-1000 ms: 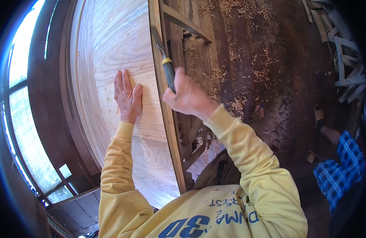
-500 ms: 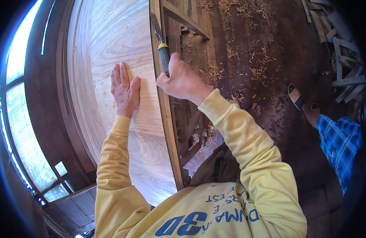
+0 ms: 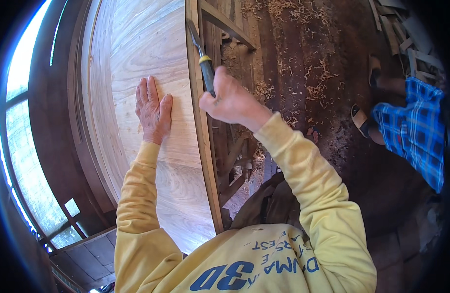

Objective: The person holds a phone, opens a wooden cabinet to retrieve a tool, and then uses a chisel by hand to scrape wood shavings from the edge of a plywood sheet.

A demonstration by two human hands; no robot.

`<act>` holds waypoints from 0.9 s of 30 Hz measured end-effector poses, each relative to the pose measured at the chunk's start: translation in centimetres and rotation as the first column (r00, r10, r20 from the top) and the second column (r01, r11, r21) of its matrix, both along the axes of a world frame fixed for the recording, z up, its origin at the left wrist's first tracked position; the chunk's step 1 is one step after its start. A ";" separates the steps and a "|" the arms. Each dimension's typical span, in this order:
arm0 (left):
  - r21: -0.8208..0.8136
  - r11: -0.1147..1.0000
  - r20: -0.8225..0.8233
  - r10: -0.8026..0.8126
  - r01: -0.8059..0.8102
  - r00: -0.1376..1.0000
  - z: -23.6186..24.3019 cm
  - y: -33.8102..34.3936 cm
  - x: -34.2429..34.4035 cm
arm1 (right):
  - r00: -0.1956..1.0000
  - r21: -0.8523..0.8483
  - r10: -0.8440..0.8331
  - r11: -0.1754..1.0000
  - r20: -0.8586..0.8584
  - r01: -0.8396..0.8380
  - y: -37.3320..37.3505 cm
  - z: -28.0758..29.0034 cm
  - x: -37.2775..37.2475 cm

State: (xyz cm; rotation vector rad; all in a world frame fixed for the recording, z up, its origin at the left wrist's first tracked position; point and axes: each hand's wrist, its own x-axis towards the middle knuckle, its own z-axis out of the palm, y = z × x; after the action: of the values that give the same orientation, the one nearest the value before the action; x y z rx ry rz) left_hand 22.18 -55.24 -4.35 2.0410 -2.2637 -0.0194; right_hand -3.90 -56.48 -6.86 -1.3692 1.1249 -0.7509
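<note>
My left hand [image 3: 154, 110] lies flat with fingers extended on a pale plywood panel [image 3: 147, 44]. My right hand [image 3: 230, 100] is wrapped round the dark handle of a bladed tool [image 3: 206, 68], perhaps a chisel or file, with a yellow collar. Its metal blade lies along the wooden edge strip [image 3: 207, 166] on the panel's right side, the tip pointing away from me.
A wooden frame [image 3: 227, 27] stands beside the panel above a floor [image 3: 322, 58] strewn with shavings. Scrap boards [image 3: 408, 27] are piled at upper right. A person in blue checked shorts [image 3: 410, 132] and sandals stands at right. A bright window [image 3: 22, 146] is at left.
My right hand with the tool rose along the edge, then came back slightly down and rightward. My left hand shifted a little upward. The other person stepped further up the view.
</note>
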 end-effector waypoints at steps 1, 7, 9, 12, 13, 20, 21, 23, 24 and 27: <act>0.006 1.000 -0.010 -0.003 0.004 1.000 -0.4 -0.2 -0.2 | 0.999 -0.026 -0.032 0.999 -0.030 0.031 -0.3 -0.2 0.0; 0.001 1.000 0.043 0.025 -0.025 0.999 -0.3 0.3 0.9 | 0.995 0.053 0.098 0.994 0.009 -0.098 1.2 1.9 -1.1; 0.002 1.000 0.005 0.004 -0.004 1.000 -0.2 0.0 0.5 | 0.990 0.181 0.138 0.973 0.035 -0.142 -0.7 1.6 -1.1; 0.015 1.000 -0.009 0.006 -0.006 1.000 -0.2 -0.3 -0.5 | 0.999 0.029 -0.037 0.999 0.008 0.036 -2.1 0.9 0.2; 0.015 1.000 -0.004 0.011 -0.011 1.000 -0.1 0.0 -0.2 | 0.999 0.029 -0.032 0.999 0.013 0.031 -1.6 1.1 0.4; 0.014 1.000 0.002 0.010 -0.010 1.000 0.0 -0.1 -0.4 | 0.995 0.141 0.004 0.990 0.100 -0.018 -2.5 1.9 -0.6; 0.021 1.000 0.000 0.018 -0.018 1.000 0.0 -0.2 -0.7 | 0.995 0.142 -0.001 0.990 0.098 -0.013 -2.6 2.0 -0.3; 0.018 0.999 0.006 0.028 -0.028 1.000 0.1 0.2 0.1 | 0.995 0.120 -0.024 0.993 0.095 0.013 -2.7 2.2 0.7; 0.014 0.999 0.009 0.034 -0.035 0.999 0.1 0.4 0.5 | 0.994 0.202 0.031 0.978 0.103 -0.052 -1.5 2.1 0.4; 0.010 1.000 0.014 0.009 -0.009 1.000 -0.1 -0.1 -0.1 | 0.995 0.040 -0.010 0.999 0.099 0.006 1.9 -1.4 0.5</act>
State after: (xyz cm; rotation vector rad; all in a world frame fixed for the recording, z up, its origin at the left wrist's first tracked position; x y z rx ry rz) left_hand 22.11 -55.34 -4.47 2.0630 -2.2672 -0.0155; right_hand -3.39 -54.55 -8.30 -1.2816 1.0622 -0.7900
